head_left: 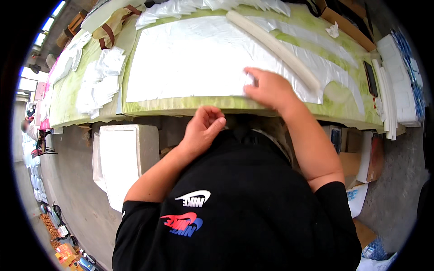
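A large white plastic sheet (190, 58) lies flat on the green-patterned tabletop. My right hand (271, 88) is over its near right part, thumb and forefinger apart, and I see nothing gripped between them. Just short of the table's front edge, my left hand (205, 128) is off the sheet, its fingers curled in and the thumb beside them; nothing shows in it. A long pale roll or tube (275, 49) lies slantwise across the right part of the sheet, beyond my right hand.
Clear plastic bags (101, 83) are piled at the left, near a beige bag with brown handles (110, 27). More bags (212, 5) line the far side. A phone (370, 77) lies at the right edge. White foam boxes (124, 158) stand below the table on the left.
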The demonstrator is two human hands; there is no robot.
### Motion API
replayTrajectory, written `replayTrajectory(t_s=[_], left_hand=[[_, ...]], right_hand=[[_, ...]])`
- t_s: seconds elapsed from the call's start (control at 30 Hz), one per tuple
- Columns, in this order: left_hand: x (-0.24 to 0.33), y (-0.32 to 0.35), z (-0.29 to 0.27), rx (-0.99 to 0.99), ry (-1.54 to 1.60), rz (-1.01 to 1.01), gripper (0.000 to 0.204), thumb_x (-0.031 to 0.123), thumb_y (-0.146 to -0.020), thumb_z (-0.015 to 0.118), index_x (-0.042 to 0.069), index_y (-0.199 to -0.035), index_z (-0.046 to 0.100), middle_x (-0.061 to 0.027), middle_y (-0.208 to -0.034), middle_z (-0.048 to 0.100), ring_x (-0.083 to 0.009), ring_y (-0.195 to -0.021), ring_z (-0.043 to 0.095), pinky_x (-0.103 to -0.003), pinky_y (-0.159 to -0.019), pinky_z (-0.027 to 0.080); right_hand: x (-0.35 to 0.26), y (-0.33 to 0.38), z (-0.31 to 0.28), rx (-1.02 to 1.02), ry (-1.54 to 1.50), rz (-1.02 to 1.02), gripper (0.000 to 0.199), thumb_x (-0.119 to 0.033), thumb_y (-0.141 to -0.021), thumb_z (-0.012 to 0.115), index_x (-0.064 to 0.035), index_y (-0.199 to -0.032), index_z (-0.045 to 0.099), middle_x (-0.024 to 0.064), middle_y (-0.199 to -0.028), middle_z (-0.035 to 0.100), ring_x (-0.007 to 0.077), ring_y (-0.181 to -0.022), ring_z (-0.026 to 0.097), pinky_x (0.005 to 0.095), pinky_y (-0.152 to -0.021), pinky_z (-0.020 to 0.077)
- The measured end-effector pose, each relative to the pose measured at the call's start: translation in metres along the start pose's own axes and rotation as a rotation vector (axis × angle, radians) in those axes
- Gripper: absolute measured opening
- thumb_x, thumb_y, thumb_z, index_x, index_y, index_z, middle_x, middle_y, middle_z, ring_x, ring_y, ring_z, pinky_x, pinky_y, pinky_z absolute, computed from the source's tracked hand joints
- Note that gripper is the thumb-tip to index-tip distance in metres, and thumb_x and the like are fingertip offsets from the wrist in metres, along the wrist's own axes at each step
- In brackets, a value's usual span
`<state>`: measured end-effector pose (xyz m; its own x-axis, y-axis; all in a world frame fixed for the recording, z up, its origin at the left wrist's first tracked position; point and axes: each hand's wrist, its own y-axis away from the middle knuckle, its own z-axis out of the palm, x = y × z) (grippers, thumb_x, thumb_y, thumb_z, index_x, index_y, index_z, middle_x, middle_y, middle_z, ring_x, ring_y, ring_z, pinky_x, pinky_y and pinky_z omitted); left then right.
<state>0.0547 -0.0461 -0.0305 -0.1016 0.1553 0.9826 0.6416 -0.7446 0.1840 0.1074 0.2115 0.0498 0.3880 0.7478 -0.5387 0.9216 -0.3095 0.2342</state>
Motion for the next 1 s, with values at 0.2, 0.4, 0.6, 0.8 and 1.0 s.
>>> replayTrajectory(t_s=[0.2,0.4,0.6,0.8,1.0], left_hand=[[0.013,-0.011,0.020,0.062,0.598,-0.376,0.032,0.020,-0.106,0.059,-0.001,-0.130,0.057,-0.0098,-0.116,0.068,-0.0187,-0.105,0.066,-0.034,-0.091,0.053],[0.026,-0.010,0.023,-0.041,0.462,-0.367,0.030,0.017,-0.105,0.060,0.001,-0.130,0.058,-0.0070,-0.116,0.069,-0.0146,-0.101,0.066,-0.032,-0.091,0.053],[0.031,-0.020,0.024,-0.081,0.463,-0.243,0.021,0.015,-0.104,0.063,0.005,-0.121,0.059,-0.0040,-0.109,0.067,-0.0114,-0.096,0.063,-0.029,-0.088,0.052],[0.051,-0.033,0.026,-0.041,0.328,-0.130,0.012,0.016,-0.105,0.061,0.008,-0.114,0.059,0.0001,-0.100,0.063,-0.0076,-0.088,0.057,-0.027,-0.078,0.049],[0.063,-0.071,0.011,0.200,0.514,0.063,0.010,0.016,-0.106,0.058,0.008,-0.112,0.057,-0.0023,-0.100,0.062,-0.0117,-0.089,0.059,-0.029,-0.078,0.053]], right_hand=[[-0.011,0.046,0.058,0.216,-0.116,-0.408,0.042,-0.028,-0.084,0.071,-0.0117,-0.122,0.071,0.0130,-0.097,0.066,0.0320,-0.092,0.065,0.0425,-0.084,0.0536],[-0.001,0.059,0.049,0.034,-0.807,-0.165,0.044,-0.011,-0.090,0.075,-0.0060,-0.131,0.060,0.0026,-0.103,0.060,0.0102,-0.088,0.056,0.0262,-0.079,0.0502],[0.004,0.052,0.065,0.105,-0.998,-0.170,0.047,-0.002,-0.094,0.069,-0.0052,-0.137,0.052,0.0047,-0.116,0.055,0.0094,-0.094,0.057,0.0258,-0.082,0.0515],[0.002,0.051,0.046,0.024,-1.092,-0.119,0.041,0.001,-0.094,0.068,-0.0056,-0.132,0.054,-0.0008,-0.098,0.057,0.0060,-0.083,0.055,0.0238,-0.074,0.0483],[0.006,0.036,0.031,0.241,-0.948,-0.158,0.031,-0.003,-0.093,0.071,-0.0059,-0.122,0.060,-0.0028,-0.085,0.053,0.0058,-0.075,0.051,0.0239,-0.069,0.0470]])
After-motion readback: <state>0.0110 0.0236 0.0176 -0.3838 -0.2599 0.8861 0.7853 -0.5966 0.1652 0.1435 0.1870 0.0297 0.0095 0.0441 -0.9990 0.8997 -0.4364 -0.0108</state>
